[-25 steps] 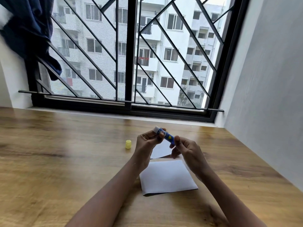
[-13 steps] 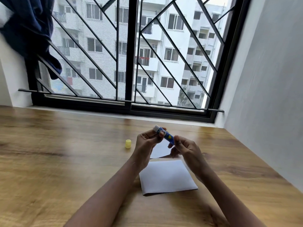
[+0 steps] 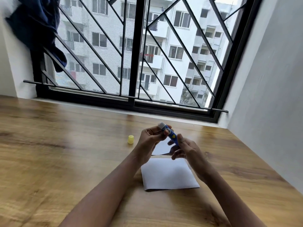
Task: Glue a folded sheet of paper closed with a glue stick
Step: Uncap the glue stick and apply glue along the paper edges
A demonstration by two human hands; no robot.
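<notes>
A blue glue stick [image 3: 171, 134] with its white glue tip bared points up and left, held above the wooden table [image 3: 49, 153]. My left hand [image 3: 151, 140] pinches its upper part near the tip. My right hand [image 3: 185, 149] grips its lower end. Beneath the hands lies a folded white sheet of paper [image 3: 168, 174], its far flap showing between the hands. The yellow cap [image 3: 130, 139] stands on the table to the left of my left hand.
A black barred window [image 3: 136, 63] runs along the table's far edge. A grey wall [image 3: 270, 95] bounds the right side. Dark blue cloth [image 3: 37, 30] hangs at the upper left.
The view has tilted slightly. Both hands stay on the glue stick; the right hand's fingers have shifted a little around its lower end.
</notes>
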